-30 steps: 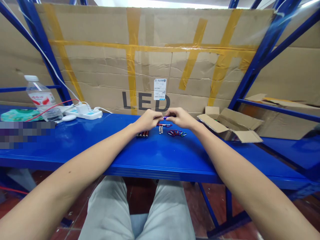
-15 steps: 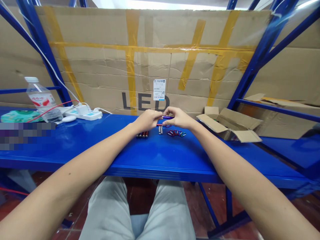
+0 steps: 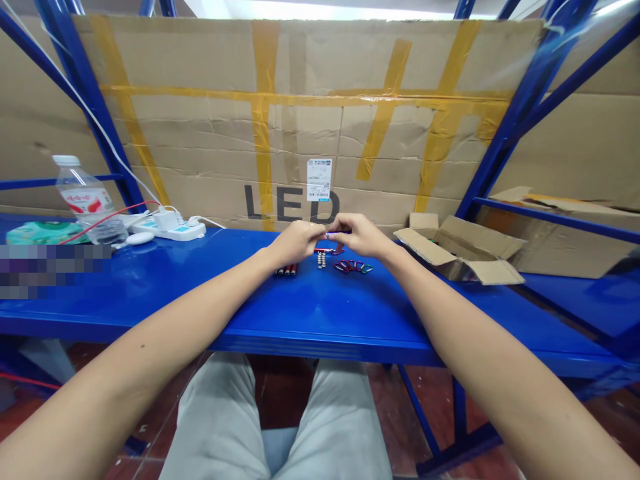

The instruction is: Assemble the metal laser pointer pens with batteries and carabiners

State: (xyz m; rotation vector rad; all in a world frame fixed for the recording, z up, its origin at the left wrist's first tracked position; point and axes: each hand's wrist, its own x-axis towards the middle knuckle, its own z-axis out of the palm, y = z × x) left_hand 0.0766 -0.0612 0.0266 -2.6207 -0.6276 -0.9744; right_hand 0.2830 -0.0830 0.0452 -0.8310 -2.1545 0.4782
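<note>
My left hand [image 3: 301,240] and my right hand [image 3: 361,235] meet above the blue table, fingers closed. Between their fingertips is a slim purple tube [image 3: 331,234], mostly hidden by the fingers. Just below it on the table lies a red tube with a red carabiner [image 3: 327,251] at its right end. Small silver pieces [image 3: 321,261] stand in two short rows under my hands. Several carabiners [image 3: 353,267], mostly red with a green one at the right, lie near my right hand. Several dark red tubes with silver ends [image 3: 287,271] are partly covered by my left hand.
An open cardboard box [image 3: 460,250] sits to the right. On the left are a plastic bottle [image 3: 87,200], a green packet [image 3: 45,233] and a white power strip [image 3: 183,230] with cables. A large cardboard panel [image 3: 200,147] stands behind the blue table [image 3: 320,320].
My right fingers have shifted and now cover more of the purple tube, so less of it shows. My left hand stays almost in place. The things on the table have not moved.
</note>
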